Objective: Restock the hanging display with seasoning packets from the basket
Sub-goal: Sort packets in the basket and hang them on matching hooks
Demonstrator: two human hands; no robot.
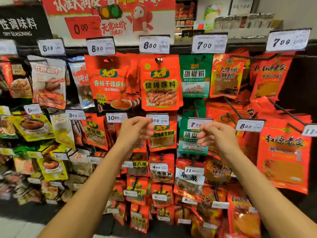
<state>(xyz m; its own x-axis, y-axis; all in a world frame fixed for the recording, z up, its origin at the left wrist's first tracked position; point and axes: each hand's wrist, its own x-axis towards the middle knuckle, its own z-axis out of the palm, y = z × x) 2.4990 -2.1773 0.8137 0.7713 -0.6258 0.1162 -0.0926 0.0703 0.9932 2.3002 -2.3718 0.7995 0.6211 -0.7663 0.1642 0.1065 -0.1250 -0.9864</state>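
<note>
a black hanging display [291, 86] carries rows of seasoning packets on pegs with white price tags. left of the green pepper-powder packet [195, 78] hangs an orange barbecue-dip packet [160, 85]; right of it, red chilli packets [226, 76].

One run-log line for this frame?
left hand: empty, raised | right hand: empty, raised | hanging display: packets on hooks | basket: not in view

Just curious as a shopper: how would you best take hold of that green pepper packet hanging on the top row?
Pinch the green pepper packet at its lower corners from the front, then slide it toward you: it hangs flat from a hole near its top edge.
</note>
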